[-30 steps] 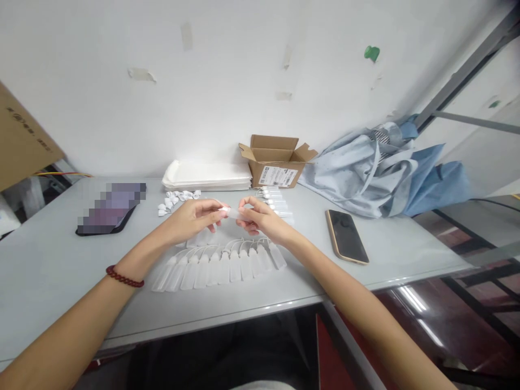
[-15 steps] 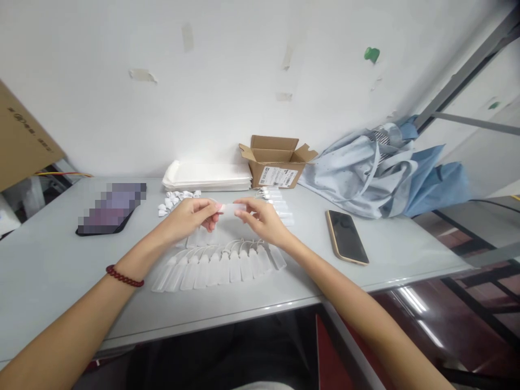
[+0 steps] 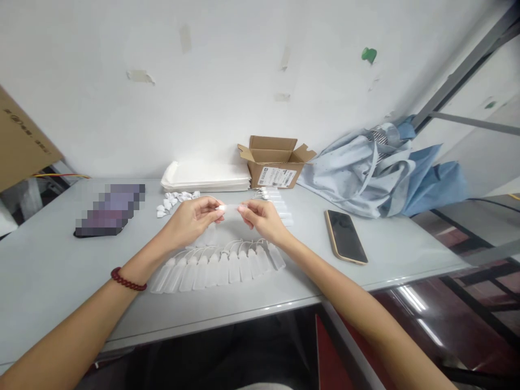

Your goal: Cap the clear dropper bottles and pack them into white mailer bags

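My left hand (image 3: 197, 218) pinches the white top end of a translucent plastic tag (image 3: 231, 208) between thumb and fingers. The other end of that tag is in the fingertips of my right hand (image 3: 261, 219), so it lies level between both hands above the table. Below them, a fanned row of similar translucent tags with white cord loops (image 3: 212, 271) lies on the table. More tags (image 3: 280, 208) lie behind my right hand. Beyond my left hand is a cluster of small white pieces (image 3: 171, 201); their exact kind is hard to make out.
An opened cardboard box (image 3: 273, 168) stands at the wall beside a stack of white sheets or sleeves (image 3: 207, 177). A phone (image 3: 346, 236) lies right on the grey table (image 3: 390, 254). Blue cloth (image 3: 361, 173) is heaped behind it. A blurred-out dark object (image 3: 111, 211) lies left.
My left fingers have shifted their grip along the white end of the tag, and my right fingers have closed more firmly on its other end. The view has moved slightly.
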`<state>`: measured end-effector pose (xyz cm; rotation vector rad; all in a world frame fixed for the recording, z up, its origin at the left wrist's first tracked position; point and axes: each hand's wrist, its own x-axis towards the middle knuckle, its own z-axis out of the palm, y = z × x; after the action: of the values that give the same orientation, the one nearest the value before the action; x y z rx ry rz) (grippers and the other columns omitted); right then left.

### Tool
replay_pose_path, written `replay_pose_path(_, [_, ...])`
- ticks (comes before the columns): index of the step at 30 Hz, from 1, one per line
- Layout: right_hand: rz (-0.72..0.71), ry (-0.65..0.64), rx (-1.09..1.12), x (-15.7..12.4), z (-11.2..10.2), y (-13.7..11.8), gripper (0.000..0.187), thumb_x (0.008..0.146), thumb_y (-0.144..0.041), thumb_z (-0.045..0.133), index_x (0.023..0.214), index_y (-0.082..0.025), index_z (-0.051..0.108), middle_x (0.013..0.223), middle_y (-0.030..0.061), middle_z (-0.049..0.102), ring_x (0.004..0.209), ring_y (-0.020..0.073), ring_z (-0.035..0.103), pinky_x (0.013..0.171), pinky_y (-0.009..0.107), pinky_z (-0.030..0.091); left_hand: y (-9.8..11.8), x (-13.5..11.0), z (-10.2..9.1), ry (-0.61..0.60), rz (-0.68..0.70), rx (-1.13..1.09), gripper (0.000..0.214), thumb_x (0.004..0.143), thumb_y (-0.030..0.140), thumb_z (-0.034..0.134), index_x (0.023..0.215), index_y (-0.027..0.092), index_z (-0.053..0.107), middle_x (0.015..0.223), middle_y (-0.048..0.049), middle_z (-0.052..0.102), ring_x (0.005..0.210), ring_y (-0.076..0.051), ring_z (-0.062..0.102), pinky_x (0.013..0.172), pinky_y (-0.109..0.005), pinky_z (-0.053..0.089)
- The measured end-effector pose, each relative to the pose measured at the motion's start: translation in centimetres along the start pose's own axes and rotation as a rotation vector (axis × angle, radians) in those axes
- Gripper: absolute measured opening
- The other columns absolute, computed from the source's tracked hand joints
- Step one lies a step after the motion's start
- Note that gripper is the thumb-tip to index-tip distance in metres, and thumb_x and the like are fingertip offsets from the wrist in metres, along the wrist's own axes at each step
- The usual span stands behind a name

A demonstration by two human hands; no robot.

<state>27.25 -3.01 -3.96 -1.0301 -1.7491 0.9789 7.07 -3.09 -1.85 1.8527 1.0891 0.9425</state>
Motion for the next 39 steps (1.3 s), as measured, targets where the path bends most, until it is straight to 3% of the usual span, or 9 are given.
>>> replay_pose_path(6, [0.006,-0.005,0.038,0.0,0.0,-0.1,0.040,0.086,-0.051,0.052,0.064,-0.017,0.052,0.054,-0.0034,0.048,0.049,0.0086,0.043,0.054,0.024,0.037,-0.6,0.4,-0.3,-0.105,-0.157,-0.146,0.036,0.085,0.049,0.057,0.078,0.015,0.067,0.080,-0.0069,0.067,0.070,-0.019,0.065,0.068,-0.034,0.055])
replay_pose_path(10, [0.006,-0.023,0.013,0.1,0.1,0.3,0.035,0.087,-0.049,0.053,0.081,-0.015,0.060,0.061,-0.0021,0.054,0.050,0.0089,0.047,0.055,0.024,0.040,-0.9,0.5,-0.3,-0.109,-0.244,-0.247,0.036,0.084,0.048,0.059,0.077,0.014,0.067,0.072,-0.0051,0.063,0.061,-0.016,0.062,0.059,-0.031,0.054])
replay_pose_path(14, [-0.152,0.024,-0.193,0.0,0.2,0.6,0.031,0.087,-0.040,0.057,0.104,-0.015,0.064,0.075,0.0025,0.063,0.063,0.0120,0.053,0.062,0.025,0.044,-0.6,0.4,-0.2,-0.096,-0.313,-0.289,0.036,0.085,0.047,0.059,0.072,0.014,0.066,0.063,-0.0031,0.059,0.054,-0.015,0.059,0.054,-0.029,0.050])
replay_pose_path(19, [-0.296,0.027,-0.348,-0.2,0.5,0.8,0.031,0.092,-0.038,0.050,0.107,-0.015,0.065,0.078,0.0050,0.063,0.068,0.0146,0.055,0.066,0.027,0.044,-0.4,0.3,0.0,-0.109,-0.345,-0.301,0.039,0.084,0.049,0.059,0.067,0.014,0.065,0.060,-0.0027,0.056,0.052,-0.014,0.055,0.051,-0.029,0.048])
replay_pose_path(23, [-0.270,0.005,-0.375,-0.3,0.3,0.5,0.032,0.093,-0.041,0.047,0.099,-0.015,0.066,0.072,0.0036,0.061,0.064,0.0142,0.052,0.064,0.026,0.040,-0.5,0.2,0.2,-0.105,-0.287,-0.277,0.037,0.082,0.047,0.062,0.066,0.014,0.065,0.061,-0.0042,0.059,0.052,-0.014,0.054,0.055,-0.031,0.050])
replay_pose_path(28, [-0.162,-0.007,-0.261,-0.2,-0.4,0.0,0.030,0.091,-0.041,0.050,0.087,-0.016,0.065,0.064,-0.0008,0.055,0.057,0.0107,0.044,0.059,0.024,0.035,0.5,-0.3,0.8,-0.064,-0.060,-0.026,0.035,0.086,0.044,0.056,0.068,0.016,0.065,0.066,-0.0044,0.065,0.065,-0.017,0.062,0.069,-0.032,0.052])
replay_pose_path(35, [0.067,-0.034,0.046,0.1,-0.4,0.2,0.033,0.085,-0.046,0.055,0.069,-0.017,0.056,0.054,-0.0044,0.043,0.047,0.0091,0.041,0.049,0.025,0.032,0.3,-0.6,1.5,0.044,0.128,0.230,0.020,0.087,0.031,0.052,0.082,0.018,0.066,0.084,-0.0043,0.070,0.077,-0.019,0.064,0.072,-0.029,0.048])
replay_pose_path(39, [0.204,-0.091,0.337,0.2,-0.3,0.0,0.044,0.076,-0.053,0.064,0.057,-0.019,0.043,0.052,-0.0061,0.034,0.045,0.0070,0.031,0.043,0.024,0.030,-0.1,-0.5,1.6,0.092,0.217,0.392,0.018,0.087,0.031,0.052,0.084,0.019,0.065,0.088,-0.0053,0.071,0.078,-0.020,0.062,0.073,-0.030,0.047])
